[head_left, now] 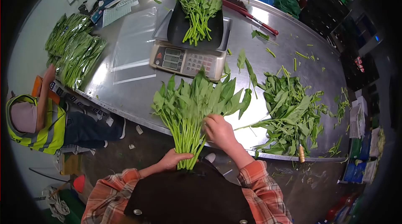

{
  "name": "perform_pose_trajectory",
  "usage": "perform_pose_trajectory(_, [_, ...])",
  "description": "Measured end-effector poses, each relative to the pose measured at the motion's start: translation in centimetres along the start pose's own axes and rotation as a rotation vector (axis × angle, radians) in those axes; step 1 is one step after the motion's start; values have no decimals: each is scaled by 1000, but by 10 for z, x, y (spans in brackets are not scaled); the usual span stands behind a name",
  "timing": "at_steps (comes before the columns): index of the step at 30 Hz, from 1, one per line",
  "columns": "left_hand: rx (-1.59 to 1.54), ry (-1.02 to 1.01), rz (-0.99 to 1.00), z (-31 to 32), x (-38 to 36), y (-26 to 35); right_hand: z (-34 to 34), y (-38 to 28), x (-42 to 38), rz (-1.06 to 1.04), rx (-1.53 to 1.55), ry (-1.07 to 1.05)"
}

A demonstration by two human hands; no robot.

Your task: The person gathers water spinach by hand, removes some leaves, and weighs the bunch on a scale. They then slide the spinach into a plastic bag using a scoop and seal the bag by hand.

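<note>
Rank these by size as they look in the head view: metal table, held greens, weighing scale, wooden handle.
Metal table
Held greens and weighing scale: similar; nearness to the camera makes ranking unsure
Wooden handle

The left hand [175, 159] is closed around the lower stems of the bunch of long-stemmed leafy greens [184, 125], thumb across the front. The right hand [218, 130] curls at the bunch's right edge, below its leaves. Both forearms [259, 182] angle up towards it.
</note>
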State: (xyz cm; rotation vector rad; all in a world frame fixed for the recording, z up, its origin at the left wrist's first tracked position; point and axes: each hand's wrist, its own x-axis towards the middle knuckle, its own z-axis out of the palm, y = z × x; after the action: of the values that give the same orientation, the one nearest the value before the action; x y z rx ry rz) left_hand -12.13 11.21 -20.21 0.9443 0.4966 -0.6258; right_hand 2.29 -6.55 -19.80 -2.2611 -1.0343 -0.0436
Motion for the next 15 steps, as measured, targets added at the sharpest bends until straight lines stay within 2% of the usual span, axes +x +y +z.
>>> perform_pose_trajectory(2, [22, 29, 15, -1, 1, -1, 1, -3, 15, -145, 31, 49])
perform_pose_trajectory(3, [38, 41, 25, -2, 1, -2, 12, 7, 16, -205, 12, -3])
perform_pose_trajectory(6, [124, 97, 47, -2, 1, -1, 4, 3, 26, -192, -82, -281])
perform_pose_trajectory(7, [125, 82, 34, -3, 2, -1, 0, 3, 30, -250, -127, -290])
perform_pose_trajectory(10, [156, 88, 43, -4, 3, -2, 7, 6, 35, -239, -147, -424])
perform_pose_trajectory(15, [65, 110, 89, -3, -4, -4, 3, 7, 30, -244, -191, -440])
